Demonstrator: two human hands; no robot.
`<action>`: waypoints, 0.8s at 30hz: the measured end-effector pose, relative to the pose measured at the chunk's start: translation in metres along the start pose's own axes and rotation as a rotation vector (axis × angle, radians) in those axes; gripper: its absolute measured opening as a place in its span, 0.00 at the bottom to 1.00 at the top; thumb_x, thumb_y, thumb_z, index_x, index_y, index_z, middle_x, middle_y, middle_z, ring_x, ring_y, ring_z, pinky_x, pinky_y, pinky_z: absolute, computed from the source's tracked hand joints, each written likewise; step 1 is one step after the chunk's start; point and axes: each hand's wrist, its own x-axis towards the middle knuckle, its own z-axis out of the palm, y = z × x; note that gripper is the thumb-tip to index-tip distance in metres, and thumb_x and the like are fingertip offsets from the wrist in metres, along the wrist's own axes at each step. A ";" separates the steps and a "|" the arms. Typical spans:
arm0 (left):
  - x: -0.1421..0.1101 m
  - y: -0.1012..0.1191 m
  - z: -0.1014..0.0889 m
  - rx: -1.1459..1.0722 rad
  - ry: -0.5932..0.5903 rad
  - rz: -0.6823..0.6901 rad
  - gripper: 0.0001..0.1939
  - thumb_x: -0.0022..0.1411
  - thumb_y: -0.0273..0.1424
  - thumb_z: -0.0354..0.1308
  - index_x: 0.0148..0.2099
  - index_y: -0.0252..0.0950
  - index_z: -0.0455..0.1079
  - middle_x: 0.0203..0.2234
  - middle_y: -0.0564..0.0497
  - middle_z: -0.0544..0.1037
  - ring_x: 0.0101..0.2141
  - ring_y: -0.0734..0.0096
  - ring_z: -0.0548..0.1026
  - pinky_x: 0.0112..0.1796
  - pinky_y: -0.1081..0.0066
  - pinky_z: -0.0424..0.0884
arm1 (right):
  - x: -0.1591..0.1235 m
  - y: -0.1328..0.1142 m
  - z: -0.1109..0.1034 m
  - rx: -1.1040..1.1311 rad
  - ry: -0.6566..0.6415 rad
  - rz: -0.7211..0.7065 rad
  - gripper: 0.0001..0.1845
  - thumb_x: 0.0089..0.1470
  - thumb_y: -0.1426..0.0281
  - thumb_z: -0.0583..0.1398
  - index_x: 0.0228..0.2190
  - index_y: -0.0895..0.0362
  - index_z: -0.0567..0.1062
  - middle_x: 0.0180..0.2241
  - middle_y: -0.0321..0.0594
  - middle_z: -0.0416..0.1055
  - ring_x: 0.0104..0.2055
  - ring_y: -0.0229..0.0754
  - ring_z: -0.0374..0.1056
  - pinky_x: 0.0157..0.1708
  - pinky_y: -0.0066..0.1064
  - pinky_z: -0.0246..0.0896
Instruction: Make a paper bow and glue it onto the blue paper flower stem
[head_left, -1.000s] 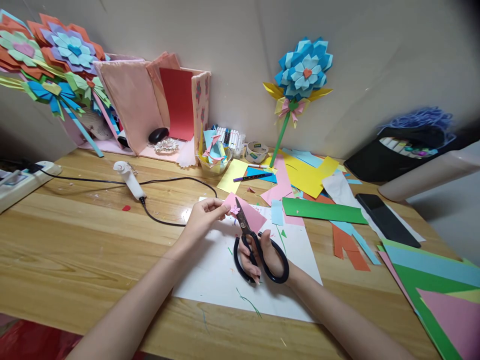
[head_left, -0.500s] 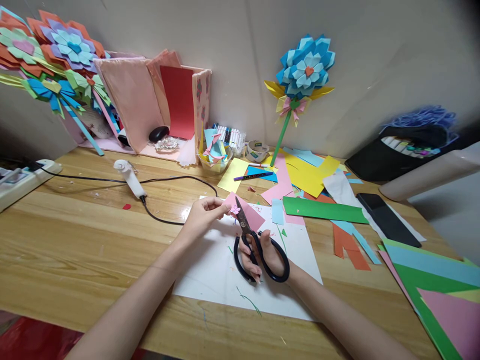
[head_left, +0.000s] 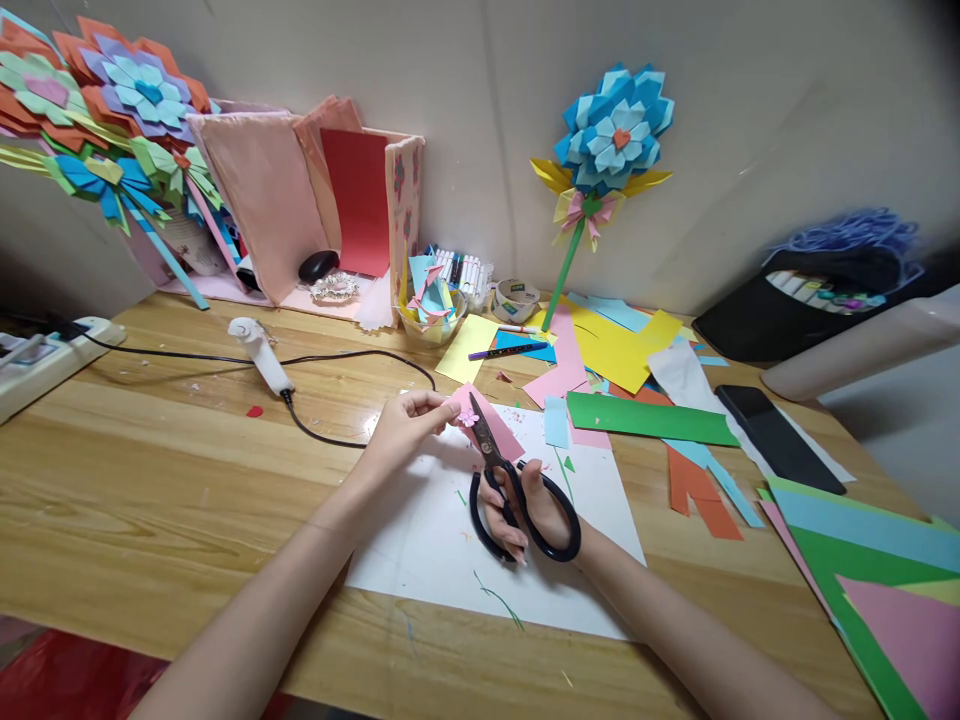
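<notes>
Between thumb and fingertips, my left hand (head_left: 412, 420) pinches a small pink paper flower (head_left: 469, 418). My right hand (head_left: 529, 510) is closed around the black handles of a pair of scissors (head_left: 487, 440). The scissor blades point up and away, their tips right beside the flower's edge. Whether the blades touch the flower I cannot tell. Behind the blades lies a piece of pink paper (head_left: 504, 428). Under both hands a white sheet (head_left: 420, 560) with green marker strokes covers part of the table.
A glue gun (head_left: 259, 355) with a black cable lies at the left. Coloured paper scraps (head_left: 600, 340), a green strip (head_left: 652, 418) and a phone (head_left: 780, 440) are on the right. A blue paper flower (head_left: 619, 130) stands against the wall, near a bowl of scraps (head_left: 431, 325).
The flower has turned or shifted very slightly beside the scissor tips. Both hands keep nearly the same place and grip, and the view has shifted a little.
</notes>
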 end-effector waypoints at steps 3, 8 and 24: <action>0.000 -0.001 0.000 0.000 0.003 0.006 0.14 0.45 0.40 0.62 0.24 0.33 0.71 0.19 0.52 0.71 0.22 0.77 0.64 0.25 0.76 0.60 | 0.000 0.001 0.000 0.004 -0.008 -0.007 0.37 0.32 0.33 0.46 0.21 0.57 0.59 0.09 0.28 0.59 0.06 0.28 0.49 0.05 0.21 0.50; -0.002 0.000 0.002 -0.008 0.014 0.015 0.13 0.45 0.39 0.63 0.24 0.33 0.71 0.19 0.52 0.71 0.22 0.77 0.64 0.25 0.76 0.60 | -0.001 0.001 0.001 0.010 0.003 -0.020 0.37 0.33 0.34 0.47 0.21 0.57 0.59 0.09 0.27 0.58 0.06 0.28 0.48 0.04 0.20 0.49; -0.005 0.008 0.002 0.023 0.053 0.034 0.12 0.48 0.37 0.61 0.25 0.33 0.70 0.21 0.51 0.75 0.25 0.74 0.69 0.29 0.75 0.62 | -0.002 -0.006 0.004 -0.068 0.023 0.030 0.39 0.32 0.32 0.42 0.22 0.56 0.58 0.09 0.27 0.57 0.07 0.28 0.47 0.05 0.22 0.51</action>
